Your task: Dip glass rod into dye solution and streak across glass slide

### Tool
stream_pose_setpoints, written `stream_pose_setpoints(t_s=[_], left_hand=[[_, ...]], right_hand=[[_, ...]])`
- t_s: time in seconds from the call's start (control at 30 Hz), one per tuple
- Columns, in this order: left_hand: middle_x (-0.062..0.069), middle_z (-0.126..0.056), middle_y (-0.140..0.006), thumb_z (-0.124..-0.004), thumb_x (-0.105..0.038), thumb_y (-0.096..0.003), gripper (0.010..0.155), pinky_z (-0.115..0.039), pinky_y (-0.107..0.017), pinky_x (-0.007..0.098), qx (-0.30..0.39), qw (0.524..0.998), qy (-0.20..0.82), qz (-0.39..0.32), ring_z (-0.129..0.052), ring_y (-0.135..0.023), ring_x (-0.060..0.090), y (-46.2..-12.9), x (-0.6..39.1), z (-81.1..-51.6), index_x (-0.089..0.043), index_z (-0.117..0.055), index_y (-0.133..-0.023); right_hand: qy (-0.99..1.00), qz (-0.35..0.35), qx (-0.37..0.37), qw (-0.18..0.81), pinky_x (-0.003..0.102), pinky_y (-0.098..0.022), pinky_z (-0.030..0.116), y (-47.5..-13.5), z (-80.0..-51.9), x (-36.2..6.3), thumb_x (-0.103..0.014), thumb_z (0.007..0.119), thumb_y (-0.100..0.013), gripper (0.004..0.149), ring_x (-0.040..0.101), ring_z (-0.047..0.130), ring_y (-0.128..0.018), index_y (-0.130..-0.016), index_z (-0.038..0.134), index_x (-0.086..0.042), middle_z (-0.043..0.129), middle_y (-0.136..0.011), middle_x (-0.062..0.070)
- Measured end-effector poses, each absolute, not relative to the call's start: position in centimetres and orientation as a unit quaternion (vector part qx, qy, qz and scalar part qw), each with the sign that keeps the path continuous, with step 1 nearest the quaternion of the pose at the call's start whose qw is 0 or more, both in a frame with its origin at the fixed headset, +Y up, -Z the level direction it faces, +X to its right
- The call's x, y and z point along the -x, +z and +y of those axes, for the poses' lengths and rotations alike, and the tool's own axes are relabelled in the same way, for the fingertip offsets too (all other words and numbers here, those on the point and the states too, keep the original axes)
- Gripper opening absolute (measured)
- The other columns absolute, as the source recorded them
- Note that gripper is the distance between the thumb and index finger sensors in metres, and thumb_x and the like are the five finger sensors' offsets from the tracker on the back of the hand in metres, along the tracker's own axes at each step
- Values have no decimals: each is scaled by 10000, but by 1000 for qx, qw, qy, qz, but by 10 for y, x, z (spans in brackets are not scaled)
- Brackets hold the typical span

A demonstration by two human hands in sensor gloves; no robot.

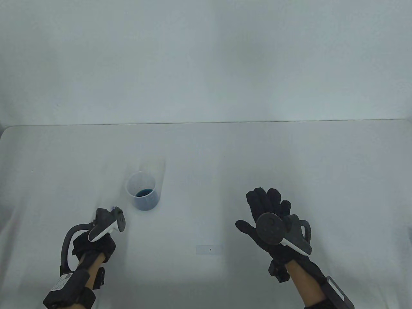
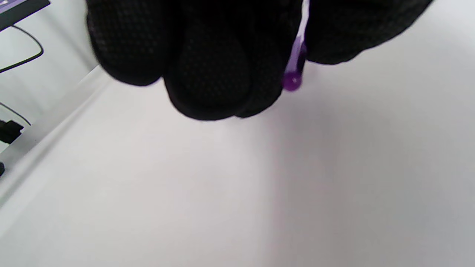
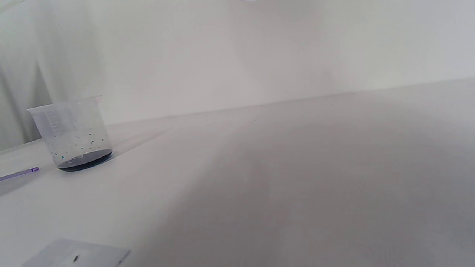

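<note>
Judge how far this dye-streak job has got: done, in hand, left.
Done: the left hand holds the rod. In hand: its tip is beside the beaker, not in the dye. Left: dipping, then streaking the slide, which shows no streak, only a dark speck. The right hand holds nothing.

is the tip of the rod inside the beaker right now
No, in the right wrist view the glass rod has its purple tip outside the beaker, to the left of its base.

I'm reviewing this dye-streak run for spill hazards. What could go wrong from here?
The left hand grips the thin purple-tinted glass rod right beside the clear plastic beaker of dark blue dye; a careless swing could tip it. The clear glass slide lies loose and barely visible, so a streak might push it.
</note>
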State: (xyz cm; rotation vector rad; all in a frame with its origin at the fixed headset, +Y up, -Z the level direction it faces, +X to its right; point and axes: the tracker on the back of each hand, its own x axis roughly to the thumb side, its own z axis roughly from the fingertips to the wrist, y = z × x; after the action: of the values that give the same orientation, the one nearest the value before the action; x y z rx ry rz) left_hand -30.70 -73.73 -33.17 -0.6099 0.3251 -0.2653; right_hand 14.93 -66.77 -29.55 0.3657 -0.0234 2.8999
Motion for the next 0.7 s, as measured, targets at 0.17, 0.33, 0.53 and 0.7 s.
stream_pose_setpoints(t_s=[0.17,0.33,0.53,0.7], left_hand=[[117,-958,-738,-751,-404,-564,491,-832,-472,465,265,944,-103,169,-1016,-493,232,-334,318,-700,-54,-810,-904],[119,-973,-714,-765,-365,-568,479,-832,-469,468,195,963,-74,172,-1019,-474,231,-334,328,-638,-43,-820,-917],[103,-966,-695,-763,-346,-572,471,-825,-479,479,121,976,-77,165,-1007,-469,229,-333,329,-563,-42,-823,-926],[97,-958,-697,-744,-329,-581,460,-823,-487,478,81,986,-72,125,-1000,-474,221,-337,306,-525,-45,-813,-936]], right_hand=[[987,-6,-122,107,714,-750,323,-295,-668,-149,-702,453,-489,858,497,251,-1123,-1146,249,-190,255,-1247,94],[987,-7,-120,105,715,-749,322,-295,-668,-149,-704,453,-488,860,498,250,-1123,-1147,249,-190,254,-1247,95],[988,-5,-120,102,715,-750,321,-295,-668,-149,-704,454,-487,861,497,252,-1123,-1147,249,-190,254,-1247,94],[988,-3,-119,99,716,-748,322,-295,-668,-149,-704,454,-487,861,498,252,-1123,-1147,251,-190,258,-1247,95]])
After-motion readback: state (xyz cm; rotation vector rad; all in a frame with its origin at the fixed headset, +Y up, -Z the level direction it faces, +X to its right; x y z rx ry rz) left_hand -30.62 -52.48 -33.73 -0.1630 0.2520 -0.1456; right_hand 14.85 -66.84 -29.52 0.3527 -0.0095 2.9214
